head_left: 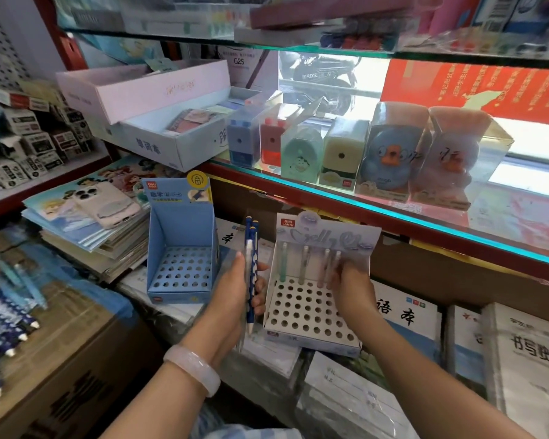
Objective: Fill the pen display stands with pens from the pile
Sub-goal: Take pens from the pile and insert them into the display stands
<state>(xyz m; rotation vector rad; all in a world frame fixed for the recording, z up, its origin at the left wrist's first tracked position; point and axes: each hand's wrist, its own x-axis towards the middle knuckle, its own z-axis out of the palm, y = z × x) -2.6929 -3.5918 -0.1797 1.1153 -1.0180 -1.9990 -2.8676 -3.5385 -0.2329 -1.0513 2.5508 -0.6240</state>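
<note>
The left hand (pixel 235 296) holds a small bunch of pens (pixel 251 270) upright in its grip, fingers curled round the barrels; most are dark blue with pale dots, one is clear, and their tips point down. A pale bangle (pixel 192 369) sits on that wrist. The right hand (pixel 349 285) reaches into the white display stand (pixel 311 308), its fingertips pinching the rightmost of four pastel pens (pixel 311 264) that stand in the stand's back row; the other holes of the stand are unfilled. To the left of the held pens stands the blue display stand (pixel 181 248), with no pens in its holes. Both stands rest on stacked exercise books (pixel 403 315). The pile of pens (pixel 4 315), blue with white tips, lies at the far left on a cardboard box (pixel 76 359). A phone in a white case (pixel 105 201) lies on a stack of picture books behind the blue stand, and boxed pencil sharpeners (pixel 343 150) line the glass shelf (pixel 393 213) above
</note>
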